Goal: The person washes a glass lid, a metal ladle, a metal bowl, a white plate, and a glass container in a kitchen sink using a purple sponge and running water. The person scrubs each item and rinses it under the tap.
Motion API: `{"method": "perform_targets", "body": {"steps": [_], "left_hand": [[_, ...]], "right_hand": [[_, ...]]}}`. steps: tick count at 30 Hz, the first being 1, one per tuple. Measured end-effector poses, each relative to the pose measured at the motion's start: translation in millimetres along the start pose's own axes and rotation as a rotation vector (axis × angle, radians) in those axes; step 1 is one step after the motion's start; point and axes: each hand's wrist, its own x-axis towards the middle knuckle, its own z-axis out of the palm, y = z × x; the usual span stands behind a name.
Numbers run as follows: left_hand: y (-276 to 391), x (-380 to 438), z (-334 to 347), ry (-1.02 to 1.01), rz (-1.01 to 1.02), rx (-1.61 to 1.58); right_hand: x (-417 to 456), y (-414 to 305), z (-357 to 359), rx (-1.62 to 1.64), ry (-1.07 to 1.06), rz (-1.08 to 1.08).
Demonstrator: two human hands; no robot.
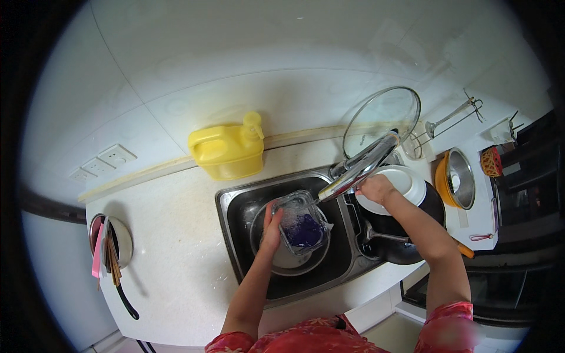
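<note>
My left hand point(272, 227) grips the left side of a clear rectangular container point(289, 204), tilted under the faucet. Water runs from the chrome spout point(340, 187) into it. Something dark purple point(303, 231) shows in the container, possibly a cloth. Below it, a round clear bowl point(289, 264) with cloudy water stands in the steel sink point(318, 282). My right hand point(375, 189) is curled beside the faucet, over stacked white plates point(408, 178). Its fingertips are partly hidden by the spout, so I cannot tell whether they hold anything.
A yellow jug with a pump point(227, 152) stands behind the sink. A glass lid point(384, 114) leans on the wall. At right are a black wok point(435, 212), a ladle point(384, 236) and an orange bowl point(442, 183). A pot holding utensils point(123, 240) sits at far left.
</note>
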Motion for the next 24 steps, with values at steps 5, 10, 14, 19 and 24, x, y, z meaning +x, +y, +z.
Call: {"method": "perform_targets", "body": {"steps": [5, 10, 14, 19, 24], "left_hand": [[4.0, -5.5, -2.9, 0.035, -0.036, -0.083], [-20.6, 4.1, 3.7, 0.009, 0.053, -0.171], [-28.7, 5.1, 5.7, 0.072, -0.012, -0.333], [-19.6, 13.1, -4.5, 0.015, -0.004, -0.264], [-38.4, 28.3, 0.0, -0.058, -0.183, -0.63]], "right_hand": [[-37.6, -105.2, -58.9, 0.105, 0.202, -0.143], [-17.3, -183.7, 29.3, 0.298, 0.411, -0.329], [18.1, -209.5, 39.2, 0.391, 0.622, -0.136], [25.0, -212.6, 26.0, 0.714, 0.658, -0.097], [47.5, -236.7, 25.6, 1.293, 0.755, 0.255]]}}
